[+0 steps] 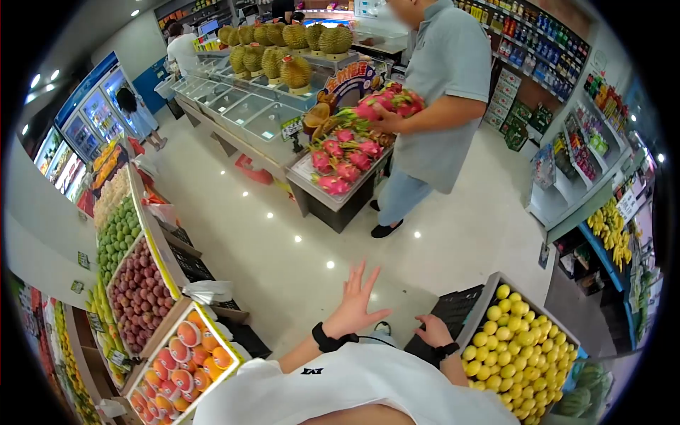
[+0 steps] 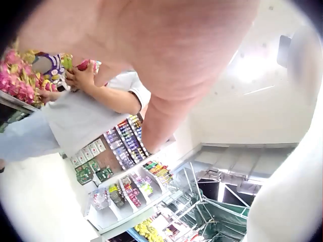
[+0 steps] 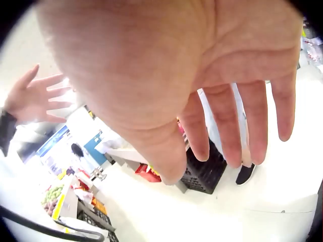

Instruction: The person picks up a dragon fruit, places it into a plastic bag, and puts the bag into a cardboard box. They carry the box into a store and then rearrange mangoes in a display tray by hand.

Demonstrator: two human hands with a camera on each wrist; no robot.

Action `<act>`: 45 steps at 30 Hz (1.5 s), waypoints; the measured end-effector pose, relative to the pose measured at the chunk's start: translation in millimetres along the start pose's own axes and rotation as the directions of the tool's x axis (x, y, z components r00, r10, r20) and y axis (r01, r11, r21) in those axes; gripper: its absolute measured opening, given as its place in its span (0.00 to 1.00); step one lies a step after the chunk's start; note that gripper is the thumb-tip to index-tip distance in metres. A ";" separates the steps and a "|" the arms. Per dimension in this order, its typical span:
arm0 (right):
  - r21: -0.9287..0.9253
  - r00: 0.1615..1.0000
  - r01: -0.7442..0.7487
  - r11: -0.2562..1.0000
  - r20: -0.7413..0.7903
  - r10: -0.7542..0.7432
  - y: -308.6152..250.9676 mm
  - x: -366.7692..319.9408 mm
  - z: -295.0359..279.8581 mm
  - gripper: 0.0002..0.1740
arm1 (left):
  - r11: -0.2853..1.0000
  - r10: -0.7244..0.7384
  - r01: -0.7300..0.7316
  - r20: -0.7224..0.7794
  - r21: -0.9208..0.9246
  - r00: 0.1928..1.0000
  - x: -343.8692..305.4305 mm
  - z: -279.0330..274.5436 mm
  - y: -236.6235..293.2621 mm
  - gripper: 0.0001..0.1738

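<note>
**Empty-handed near a crate (image 1: 479,310) of yellow fruit (image 1: 520,347)**

Heaped in the crate, low on the right of the head view: the yellow fruit, just beside the right hand (image 1: 433,331), with no contact visible. By the look of it, a pause between actions, with no fruit being lifted or placed. For any pick from this heap, probably a need to reach sideways across the crate's edge, turn the palm down and curl the fingers round one piece without setting the others rolling.

On the right, nearly straight fingers, slightly parted, as seen in the right wrist view; nothing gripped, nothing touched. On the left, a left hand (image 1: 354,304) stretched out above the floor (image 1: 312,255), fingers fanned wide, likewise empty. In the left wrist view, mostly bare palm up close; from that angle alone, impossible to judge the fingertips. At each wrist, a dark band.

Farther out, to the left: wrapped peach-like fruit (image 1: 185,361), then dark red fruit (image 1: 142,294) and green fruit (image 1: 119,237). Ahead, well apart from both hands: a bench (image 1: 340,212) bearing pink dragon fruit (image 1: 347,159), with a person in a grey shirt (image 1: 453,92) close alongside, handling some. Behind that, rows of durians (image 1: 296,73).
</note>
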State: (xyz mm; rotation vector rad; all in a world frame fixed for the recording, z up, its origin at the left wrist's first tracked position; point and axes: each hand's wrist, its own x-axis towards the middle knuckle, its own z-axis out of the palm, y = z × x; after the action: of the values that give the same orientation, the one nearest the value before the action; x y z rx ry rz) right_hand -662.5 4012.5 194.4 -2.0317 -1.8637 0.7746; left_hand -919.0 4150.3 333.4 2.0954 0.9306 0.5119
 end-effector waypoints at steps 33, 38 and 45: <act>0.134 0.974 0.070 0.988 -0.224 -0.038 -148.1 -50.7 83.6 0.18 | 0.875 -0.374 0.177 -0.398 -0.451 0.838 -201.3 -103.8 -60.4 0.11; 0.294 0.916 0.004 0.956 -0.385 0.115 -160.9 -69.1 59.7 0.09 | 0.824 -0.428 0.180 -0.382 -0.537 0.819 -192.9 -88.6 -80.5 0.08; 0.043 0.716 -0.068 0.997 -0.694 0.079 -126.5 -112.8 60.6 0.06 | 0.973 0.063 -0.127 -0.308 -0.193 0.949 -144.4 -54.9 -62.2 0.07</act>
State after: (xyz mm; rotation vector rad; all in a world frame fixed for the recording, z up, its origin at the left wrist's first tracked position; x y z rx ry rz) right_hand -804.1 3909.4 235.4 -1.9958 -1.3252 -0.0130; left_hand -1074.6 4094.9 311.8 1.9068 0.9007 0.9590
